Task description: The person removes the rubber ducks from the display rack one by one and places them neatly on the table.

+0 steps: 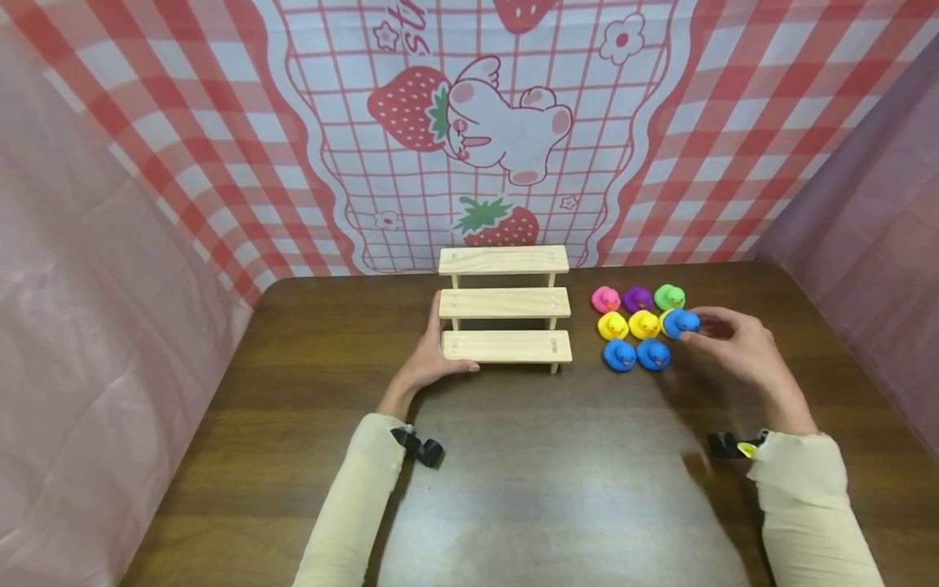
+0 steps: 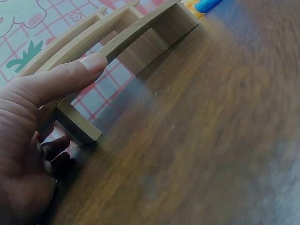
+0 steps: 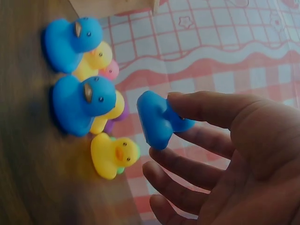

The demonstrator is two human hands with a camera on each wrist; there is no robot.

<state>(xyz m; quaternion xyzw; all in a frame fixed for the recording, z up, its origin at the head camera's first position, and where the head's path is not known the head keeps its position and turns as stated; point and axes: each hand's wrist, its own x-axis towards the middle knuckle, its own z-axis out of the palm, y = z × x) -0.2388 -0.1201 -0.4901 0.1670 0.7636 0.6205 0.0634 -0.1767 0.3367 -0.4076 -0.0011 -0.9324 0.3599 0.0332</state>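
A three-step wooden stand point(image 1: 506, 303) is on the table's far side. My left hand point(image 1: 428, 359) grips its left end, thumb laid along the front edge of the lowest step and the other fingers down beside the leg. Between thumb and fingers, my right hand point(image 1: 744, 346) pinches a blue rubber duck point(image 3: 157, 119), raised above the table. Two more blue ducks point(image 1: 619, 355) make the front row of a group right of the stand. Behind them stand yellow ducks point(image 1: 644, 324), one partly covered by the held duck in the head view. Pink point(image 1: 606, 299), purple point(image 1: 638, 299) and green point(image 1: 670, 297) ducks form the back row.
The brown wooden table point(image 1: 572, 473) reaches back to a red-and-white checked cloth point(image 1: 242, 139) with strawberry drawings, hanging close behind the stand. Pale pink cloth point(image 1: 95, 326) hangs at the left, and a mauve one point(image 1: 873, 204) at the right.
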